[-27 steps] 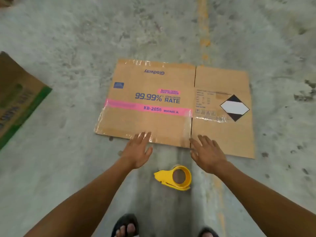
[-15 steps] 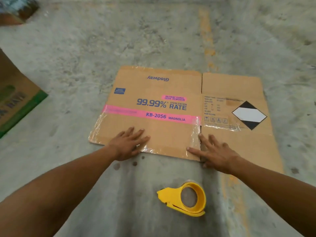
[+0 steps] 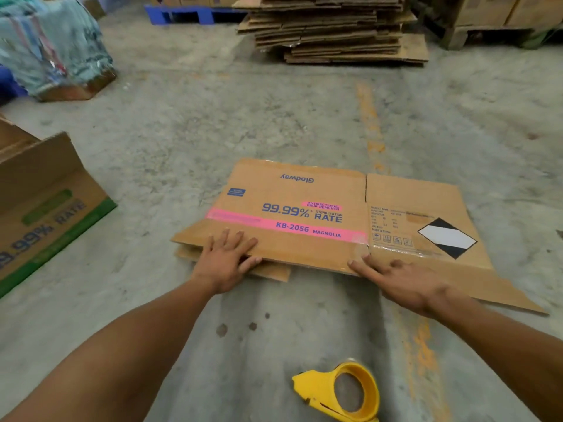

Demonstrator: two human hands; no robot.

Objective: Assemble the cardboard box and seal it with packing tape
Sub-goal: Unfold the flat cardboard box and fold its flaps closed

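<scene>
A flattened brown cardboard box [image 3: 304, 190] with a pink stripe and blue print lies on the concrete floor ahead of me. Its near edge is raised a little, and a lower flap shows beneath it. My left hand [image 3: 225, 257] grips that near edge at the left, fingers on top and thumb under. My right hand [image 3: 405, 281] rests fingers spread on the near edge by the centre fold; whether it grips is unclear. A yellow tape dispenser [image 3: 341, 391] lies on the floor close to me, between my arms.
An assembled box with a green stripe [image 3: 45, 208] stands at the left. A stack of flattened cartons [image 3: 332, 28] sits at the back, with a blue pallet [image 3: 192, 13] and a wrapped bundle [image 3: 51, 47] back left. A yellow floor line [image 3: 370, 117] runs under the box.
My view has tilted up, so the back of the room shows. My left hand has taken hold of the box's near edge and lifted it slightly off the floor.
</scene>
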